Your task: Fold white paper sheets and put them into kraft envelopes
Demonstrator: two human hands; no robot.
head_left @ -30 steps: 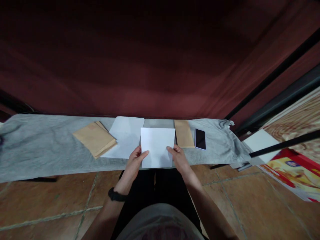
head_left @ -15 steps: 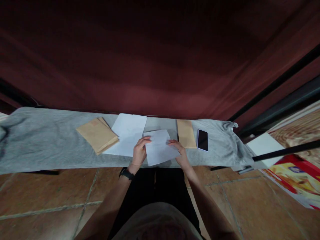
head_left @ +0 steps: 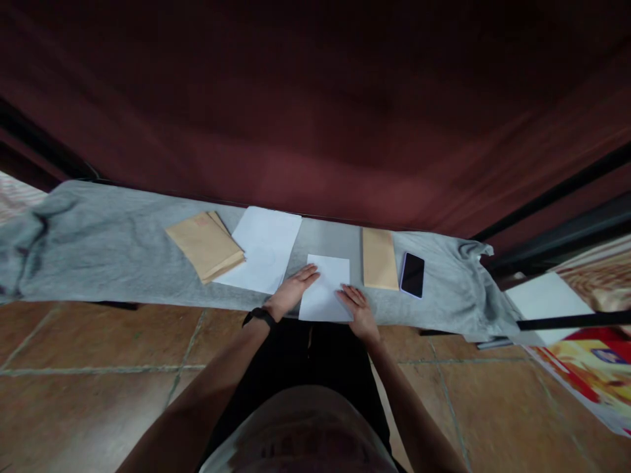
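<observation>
A folded sheet of white paper (head_left: 323,289) lies flat on the grey cloth in front of me. My left hand (head_left: 296,288) rests on its left edge, fingers stretched out. On its right side my right hand (head_left: 359,310) lies with fingers spread, pressing the paper down. Left of my hands is a stack of larger white sheets (head_left: 269,246), partly covered by several brown envelopes (head_left: 204,244). To the right, a single brown envelope (head_left: 379,259) lies beside a phone (head_left: 413,274) with a dark screen.
The grey cloth (head_left: 113,249) covers a long, narrow bench against a dark red curtain (head_left: 296,131). A black metal bar (head_left: 572,322) crosses at the right, near a white board (head_left: 549,302) and a red and yellow box (head_left: 591,371) on the tiled floor.
The white paper, held up between both hands before, now lies flat on the cloth. Both hands have opened and flattened onto it. The view has shifted slightly.
</observation>
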